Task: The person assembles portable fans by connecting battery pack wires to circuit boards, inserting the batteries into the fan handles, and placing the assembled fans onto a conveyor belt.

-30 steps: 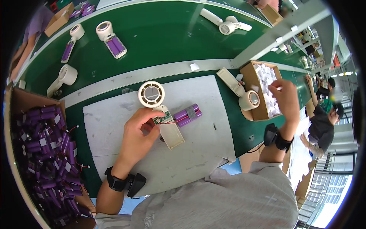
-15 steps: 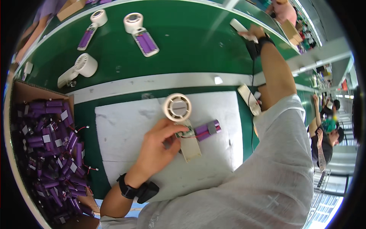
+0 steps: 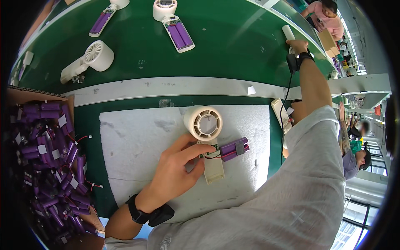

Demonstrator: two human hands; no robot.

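Note:
A cream handheld fan [image 3: 214, 171] lies on the white mat with its handle shell open and a green circuit board bared below the round head. My left hand [image 3: 175, 168] grips it there, index fingertip on the board and thumb bent beside the handle. Red and dark wires run from the board to a purple battery pack [image 3: 233, 150] with a grey pad, lying right of the handle. At the far right, my right arm stretches over the green surface. My right hand [image 3: 297, 46] is closed on a long white piece [image 3: 287, 32], mostly hidden under the fingers.
A cardboard box [image 3: 41, 96] full of purple battery packs stands at left. Beyond the white rail [image 3: 166, 87] lie several fans, one [image 3: 180, 34] with purple cells showing. A cream shell [image 3: 280, 113] sits right of the mat [image 3: 137, 141], near a black cable [image 3: 287, 89]. Other people are at right.
The view has shifted. My right hand and the white piece appear farther right, and the piece stands more upright in view. My left hand keeps its grip on the fan.

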